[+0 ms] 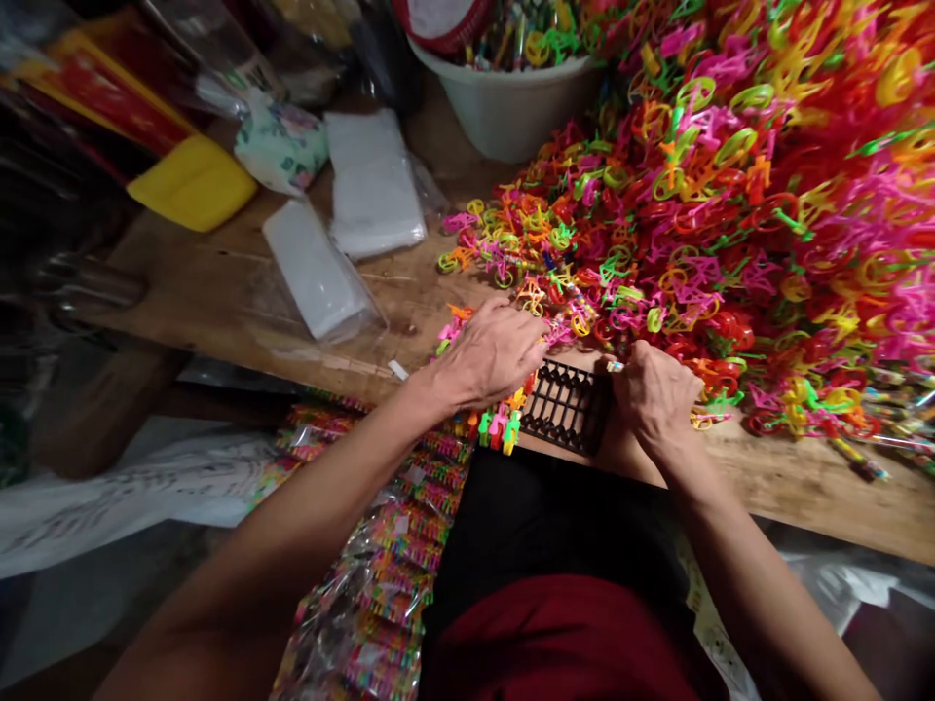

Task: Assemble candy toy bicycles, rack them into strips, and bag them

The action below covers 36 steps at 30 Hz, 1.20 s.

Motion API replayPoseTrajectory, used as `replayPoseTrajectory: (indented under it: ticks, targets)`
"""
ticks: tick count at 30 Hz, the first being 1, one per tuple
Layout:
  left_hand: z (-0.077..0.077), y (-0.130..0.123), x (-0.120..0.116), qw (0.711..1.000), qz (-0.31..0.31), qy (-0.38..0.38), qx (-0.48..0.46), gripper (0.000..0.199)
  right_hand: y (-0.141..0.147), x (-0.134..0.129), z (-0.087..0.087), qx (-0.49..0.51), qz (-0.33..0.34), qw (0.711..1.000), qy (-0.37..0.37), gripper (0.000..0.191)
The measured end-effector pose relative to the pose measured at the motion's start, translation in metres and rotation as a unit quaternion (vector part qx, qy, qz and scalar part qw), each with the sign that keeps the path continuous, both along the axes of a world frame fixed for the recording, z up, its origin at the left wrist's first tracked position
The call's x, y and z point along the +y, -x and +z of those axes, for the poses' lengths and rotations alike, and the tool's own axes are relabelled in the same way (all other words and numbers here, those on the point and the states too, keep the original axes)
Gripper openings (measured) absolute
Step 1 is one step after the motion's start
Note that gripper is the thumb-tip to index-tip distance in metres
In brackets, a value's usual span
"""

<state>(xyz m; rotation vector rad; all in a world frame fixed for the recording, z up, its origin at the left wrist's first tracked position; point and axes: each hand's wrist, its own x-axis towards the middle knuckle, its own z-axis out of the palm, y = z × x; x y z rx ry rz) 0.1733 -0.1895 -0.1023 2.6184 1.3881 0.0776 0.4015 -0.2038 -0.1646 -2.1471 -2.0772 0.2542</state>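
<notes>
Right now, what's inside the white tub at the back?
Small colourful plastic pieces show at the mouth, beside a red-rimmed item; the tub wall hides whatever lies deeper.

Near the front edge of the wooden counter (804, 482), a black barred rack (566, 407), flat, slightly angled; at its left end, bright plastic pieces (501, 426) in a partly covered row; by its far right corner, a small whitish piece (615, 367).

Yellow scoop (194, 183) (quite bright), black rack (566, 407), white tub (511, 105)
</notes>
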Motion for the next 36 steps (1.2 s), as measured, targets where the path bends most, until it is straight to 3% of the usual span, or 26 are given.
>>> replayPoseTrajectory:
  ticks: [3,5,7,9,10,12,14,18,21,24,27,30,36]
  targets:
    - [0.0,0.001,-0.001,1.0,0.007,0.0,-0.02,0.044,0.002,0.016,0.007,0.032,-0.034,0.999,0.028,0.012]
    - [0.0,0.001,-0.001,1.0,0.01,0.001,-0.03,0.041,-0.006,0.025,0.018,0.132,-0.05,0.989,0.053,0.017]
    - [0.0,0.001,-0.001,0.999,0.015,-0.001,-0.035,0.037,-0.017,0.033,0.031,0.291,-0.035,0.952,0.093,0.034]
    - [-0.001,0.001,-0.001,0.999,0.02,-0.007,-0.038,0.035,-0.025,0.038,0.042,0.42,-0.007,0.896,0.142,0.045]
    - [-0.001,0.0,-0.001,0.999,0.023,-0.009,-0.04,0.035,-0.028,0.039,0.045,0.456,0.007,0.876,0.159,0.047]
    - [-0.001,0.0,-0.001,0.999,0.027,-0.008,-0.043,0.035,-0.028,0.034,0.045,0.481,0.038,0.86,0.166,0.047]
    - [-0.001,0.0,-0.001,0.999,0.028,0.0,-0.04,0.037,-0.024,0.021,0.036,0.458,0.067,0.876,0.138,0.042]
    - [0.0,-0.001,-0.002,0.999,0.029,0.013,-0.03,0.041,-0.014,-0.014,0.012,0.313,0.11,0.942,0.049,0.019]
    - [-0.001,-0.001,-0.002,0.999,0.038,0.011,-0.035,0.042,-0.012,-0.03,0.002,0.216,0.146,0.965,0.024,0.035]
    - [-0.002,-0.001,-0.003,0.999,0.032,0.012,-0.032,0.041,-0.013,-0.032,0.003,0.161,0.143,0.977,-0.005,0.038]
    - [-0.005,-0.001,-0.002,0.999,0.035,0.014,-0.033,0.041,-0.016,-0.032,0.01,0.162,0.141,0.976,-0.048,0.033]
    - [-0.003,0.0,-0.001,0.998,0.037,0.01,-0.05,0.044,-0.017,-0.037,0.012,0.221,0.174,0.957,-0.073,0.026]
    - [0.025,-0.008,-0.018,0.997,0.075,-0.036,-0.001,0.044,-0.002,-0.054,-0.002,0.389,0.16,0.9,-0.115,0.018]
